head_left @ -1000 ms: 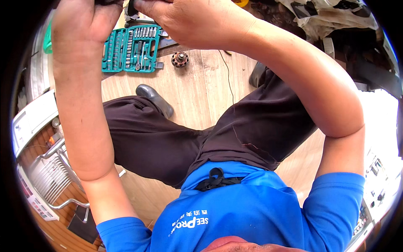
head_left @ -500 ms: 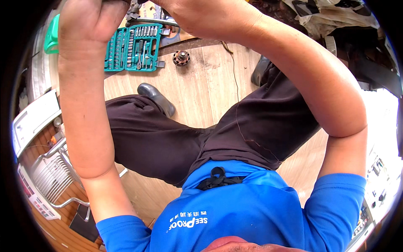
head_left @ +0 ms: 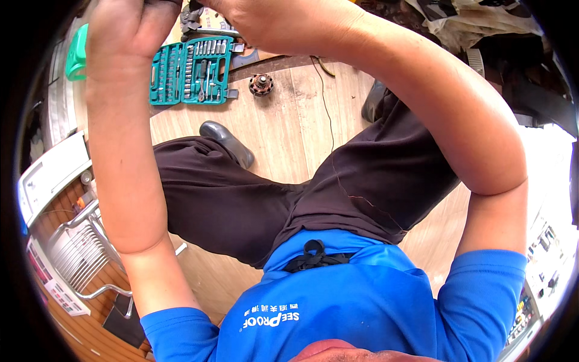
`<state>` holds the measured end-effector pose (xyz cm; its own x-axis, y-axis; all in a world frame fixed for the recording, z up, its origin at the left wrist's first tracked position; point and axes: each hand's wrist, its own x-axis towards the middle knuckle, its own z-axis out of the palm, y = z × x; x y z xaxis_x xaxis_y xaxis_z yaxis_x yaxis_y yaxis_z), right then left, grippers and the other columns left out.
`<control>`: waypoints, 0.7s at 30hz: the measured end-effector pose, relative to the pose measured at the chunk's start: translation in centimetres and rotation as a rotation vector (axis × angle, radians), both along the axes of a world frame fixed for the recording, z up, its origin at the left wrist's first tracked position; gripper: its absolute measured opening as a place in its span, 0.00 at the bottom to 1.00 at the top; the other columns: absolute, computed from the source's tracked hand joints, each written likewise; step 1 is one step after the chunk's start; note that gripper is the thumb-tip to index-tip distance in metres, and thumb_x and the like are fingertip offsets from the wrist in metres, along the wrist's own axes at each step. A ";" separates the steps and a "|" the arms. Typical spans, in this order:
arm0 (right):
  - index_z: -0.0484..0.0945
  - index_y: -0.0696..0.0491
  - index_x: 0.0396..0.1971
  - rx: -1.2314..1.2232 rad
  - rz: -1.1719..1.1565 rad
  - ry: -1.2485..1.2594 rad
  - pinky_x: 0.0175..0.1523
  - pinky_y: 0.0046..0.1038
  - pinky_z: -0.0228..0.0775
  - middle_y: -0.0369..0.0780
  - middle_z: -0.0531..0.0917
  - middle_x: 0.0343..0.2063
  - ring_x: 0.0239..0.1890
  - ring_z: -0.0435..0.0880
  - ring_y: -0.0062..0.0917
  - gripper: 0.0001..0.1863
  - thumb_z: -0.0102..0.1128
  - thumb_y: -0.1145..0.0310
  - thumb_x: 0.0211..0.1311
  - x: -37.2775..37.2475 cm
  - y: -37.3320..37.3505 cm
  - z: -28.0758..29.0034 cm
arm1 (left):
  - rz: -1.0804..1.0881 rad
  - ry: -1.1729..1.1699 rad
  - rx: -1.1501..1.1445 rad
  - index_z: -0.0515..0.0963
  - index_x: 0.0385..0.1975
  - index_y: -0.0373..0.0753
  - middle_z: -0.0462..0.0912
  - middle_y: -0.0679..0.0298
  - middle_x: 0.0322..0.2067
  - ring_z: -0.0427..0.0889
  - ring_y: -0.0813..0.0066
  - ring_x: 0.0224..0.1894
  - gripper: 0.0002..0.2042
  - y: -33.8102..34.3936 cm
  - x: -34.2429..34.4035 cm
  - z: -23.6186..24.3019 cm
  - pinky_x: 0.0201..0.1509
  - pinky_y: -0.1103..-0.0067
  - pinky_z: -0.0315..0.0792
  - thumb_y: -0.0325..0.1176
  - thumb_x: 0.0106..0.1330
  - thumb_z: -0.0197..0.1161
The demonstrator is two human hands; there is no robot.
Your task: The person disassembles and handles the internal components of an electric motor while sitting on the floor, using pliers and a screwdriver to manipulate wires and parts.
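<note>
Both my hands are raised at the upper edge, where the frame cuts off their fingers. My left hand is at the upper left, its back and wrist showing. From the right, my right hand reaches in close to it. Between them at the very edge is a dark bit of something I cannot make out. Below the hands lie an open teal socket set case and a small motor rotor with copper windings. A thin wire runs from the floor across my right trouser leg.
Dark metal tools lie on a board beyond the case. A green plastic container stands at the far left. On the left is a metal rack; at the upper right, a pale plastic sheet. My boots rest on the wood-look floor.
My right hand has shifted slightly left, toward the left hand. The upper part of the thin wire has swung a little left. The case and the rotor stay where they were.
</note>
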<state>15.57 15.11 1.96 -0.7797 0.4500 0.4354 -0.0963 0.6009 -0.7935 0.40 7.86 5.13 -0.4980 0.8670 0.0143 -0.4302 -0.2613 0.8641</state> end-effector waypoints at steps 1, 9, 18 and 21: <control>0.77 0.64 0.37 -0.009 0.006 -0.017 0.51 0.43 0.69 0.57 0.80 0.36 0.44 0.78 0.51 0.11 0.49 0.72 0.66 -0.3 0.1 0.1 | 0.053 0.033 0.010 0.71 0.45 0.35 0.81 0.61 0.36 0.80 0.73 0.34 0.11 -0.2 0.9 0.2 0.36 0.77 0.76 0.35 0.77 0.45; 0.77 0.64 0.36 -0.016 0.027 -0.008 0.49 0.44 0.70 0.57 0.81 0.33 0.42 0.79 0.52 0.11 0.49 0.71 0.66 0.9 0.3 0.9 | 0.060 0.093 0.180 0.73 0.44 0.37 0.80 0.64 0.30 0.81 0.74 0.34 0.09 -0.4 1.8 -0.1 0.43 0.75 0.78 0.34 0.76 0.48; 0.75 0.62 0.33 0.113 0.146 -0.302 0.43 0.45 0.72 0.57 0.81 0.29 0.37 0.81 0.51 0.14 0.48 0.65 0.69 0.0 -1.0 0.1 | 0.099 -0.022 0.005 0.66 0.33 0.42 0.62 0.74 0.18 0.60 0.85 0.18 0.07 -1.0 1.0 2.2 0.23 0.86 0.57 0.32 0.76 0.45; 0.74 0.62 0.33 0.083 0.161 -0.289 0.43 0.45 0.72 0.56 0.81 0.28 0.36 0.82 0.50 0.14 0.47 0.65 0.70 -0.4 -1.5 -0.1 | 0.077 -0.034 0.013 0.66 0.33 0.43 0.62 0.75 0.18 0.59 0.85 0.16 0.07 -1.1 -0.1 1.9 0.21 0.86 0.55 0.32 0.76 0.45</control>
